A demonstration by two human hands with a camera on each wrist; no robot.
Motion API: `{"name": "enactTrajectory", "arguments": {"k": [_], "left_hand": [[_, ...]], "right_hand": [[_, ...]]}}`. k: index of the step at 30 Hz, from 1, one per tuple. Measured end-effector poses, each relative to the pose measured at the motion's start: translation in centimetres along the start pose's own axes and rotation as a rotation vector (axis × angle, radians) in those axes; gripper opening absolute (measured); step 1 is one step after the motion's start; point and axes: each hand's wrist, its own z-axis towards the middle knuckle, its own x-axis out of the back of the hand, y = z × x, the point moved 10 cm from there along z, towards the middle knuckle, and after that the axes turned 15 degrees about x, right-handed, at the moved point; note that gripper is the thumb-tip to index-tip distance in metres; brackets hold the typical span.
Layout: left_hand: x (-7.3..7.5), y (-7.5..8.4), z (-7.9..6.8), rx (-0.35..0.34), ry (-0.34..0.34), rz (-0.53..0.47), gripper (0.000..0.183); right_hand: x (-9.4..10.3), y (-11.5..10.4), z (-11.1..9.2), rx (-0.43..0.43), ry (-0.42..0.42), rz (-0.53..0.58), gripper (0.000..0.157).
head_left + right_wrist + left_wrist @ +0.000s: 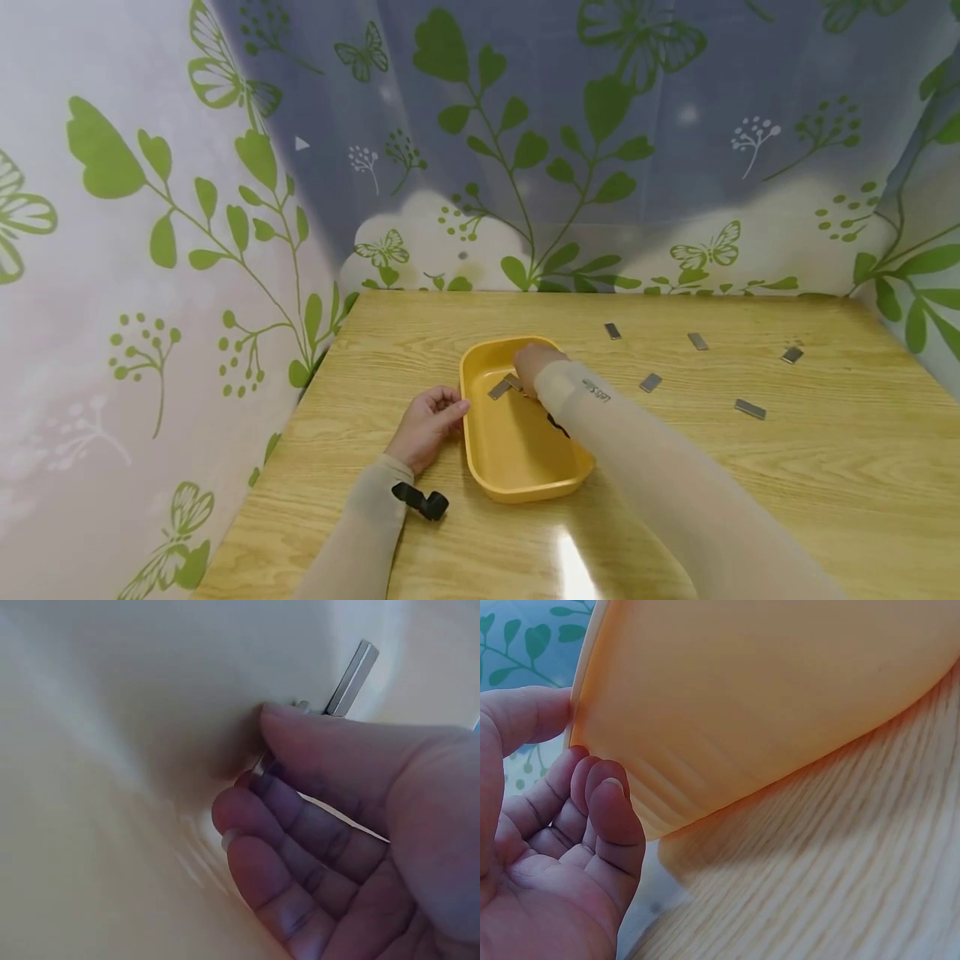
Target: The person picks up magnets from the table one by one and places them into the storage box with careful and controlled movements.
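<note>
A yellow plastic bin (525, 467) stands on the table in the middle of the head view. My left hand (429, 425) pinches its left rim; in the left wrist view the thumb is at the rim and the curled fingers lie against the outer wall. My right hand (534, 367) reaches inside the bin at its far end. Between that hand's thumb and index finger, the right wrist view shows a small grey metal bar (261, 765), mostly covered by the fingers. Another metal bar (352, 679) lies just beyond the thumb. A flat grey piece (498, 389) rests on the bin's floor.
Several small grey metal pieces lie scattered on the wooden table (675, 475) right of the bin, including one piece (651, 382) nearest it and another (750, 409) farther right. A leaf-patterned curtain (510, 208) borders the table's back and sides.
</note>
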Motion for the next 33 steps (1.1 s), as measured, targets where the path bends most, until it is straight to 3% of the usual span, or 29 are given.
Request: {"name": "enactTrajectory", "arguments": {"k": [15, 25, 31, 33], "left_hand": [[0.0, 0.0, -0.1, 0.014, 0.003, 0.009, 0.022], [0.0, 0.0, -0.1, 0.007, -0.006, 0.007, 0.020], [-0.1, 0.0, -0.1, 0.006, -0.012, 0.011, 0.021], [-0.1, 0.1, -0.2, 0.010, -0.013, 0.010, 0.021]], "right_hand": [[0.2, -0.1, 0.1, 0.024, 0.039, 0.002, 0.004], [0.4, -0.4, 0.9, 0.076, 0.086, 0.005, 0.018], [0.8, -0.7, 1.7, 0.112, 0.154, -0.015, 0.004], [0.9, -0.8, 1.8, 0.117, 0.173, -0.017, 0.007]]}}
